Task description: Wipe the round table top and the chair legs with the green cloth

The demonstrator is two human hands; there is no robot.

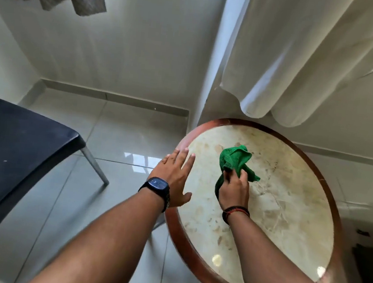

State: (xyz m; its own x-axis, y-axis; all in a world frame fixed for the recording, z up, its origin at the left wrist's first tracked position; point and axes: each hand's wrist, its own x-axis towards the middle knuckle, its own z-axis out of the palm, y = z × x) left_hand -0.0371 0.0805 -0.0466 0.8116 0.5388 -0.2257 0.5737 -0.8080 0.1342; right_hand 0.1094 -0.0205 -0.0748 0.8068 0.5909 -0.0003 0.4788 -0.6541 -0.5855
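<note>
Right hand (234,192) fingers pinch the crumpled green microfibre cloth (236,161), bunched ahead of them on the round marble-topped, wood-rimmed counter (290,198), while left hand (175,174) fingers lie spread flat at the rim, apparently steadying it for wiping.

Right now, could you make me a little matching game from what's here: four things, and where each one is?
Things:
1. green cloth
2. left hand
3. black chair
4. white curtain

Places:
A. hanging behind the table
B. flat on the table's left rim
C. bunched in the right hand
D. on the floor, left of the table

Pairs: 1-C, 2-B, 3-D, 4-A
</note>
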